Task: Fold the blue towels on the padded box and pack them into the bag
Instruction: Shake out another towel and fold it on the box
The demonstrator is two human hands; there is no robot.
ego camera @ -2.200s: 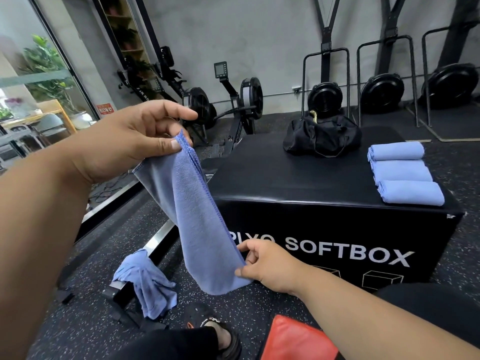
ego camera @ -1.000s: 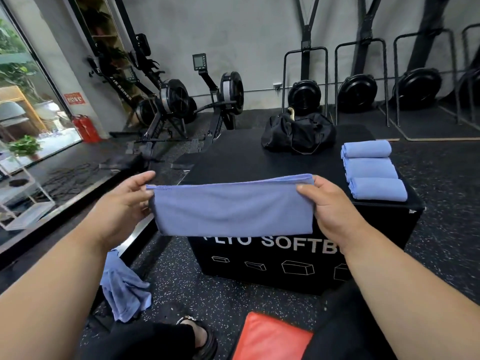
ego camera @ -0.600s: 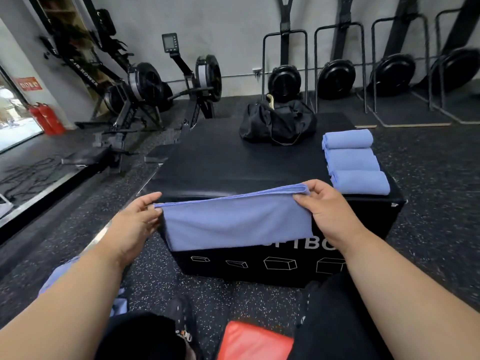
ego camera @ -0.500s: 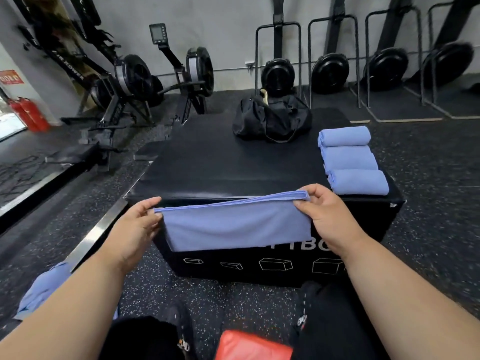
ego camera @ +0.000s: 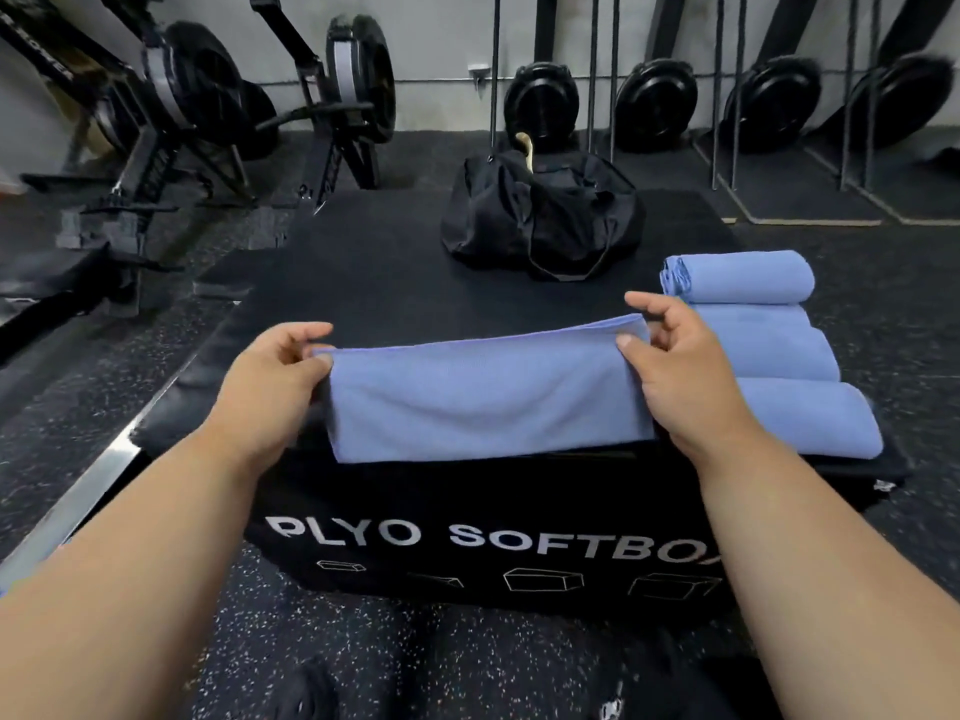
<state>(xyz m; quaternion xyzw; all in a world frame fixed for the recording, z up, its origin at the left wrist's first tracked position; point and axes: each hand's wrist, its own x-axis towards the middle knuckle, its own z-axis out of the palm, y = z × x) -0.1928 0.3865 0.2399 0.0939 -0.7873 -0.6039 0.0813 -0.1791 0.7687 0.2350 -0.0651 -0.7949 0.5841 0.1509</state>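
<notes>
The left hand (ego camera: 270, 371) pinched the left top corner of a blue towel (ego camera: 483, 402) between thumb and curled fingers. The right hand (ego camera: 675, 366) pinched the right top corner in the same manner. The towel hung doubled between the two hands, above the near edge of the padded box (ego camera: 363, 283), and its lower edge covered part of the box's front face. Three folded towels (ego camera: 769, 356) lay in a row along the right side of the box top, each touching the next. The black bag (ego camera: 540, 215) sat at the far end of the box top, well apart from the hands.

Procedure for the step in hand, as judged from this view: the towel should be lowered flat onto the bare box top left of the folded row, with both corners kept level so that the folded edge stays straight. The layers should be held taut until the cloth rests, then smoothed before the next fold. The fold width should match the three finished towels.

Limits of the view: the bag opening could not be made out, so whether it was open remained unknown. The number of layers in the held towel could not be counted. The right end of the box lettering was hidden behind the right forearm.
</notes>
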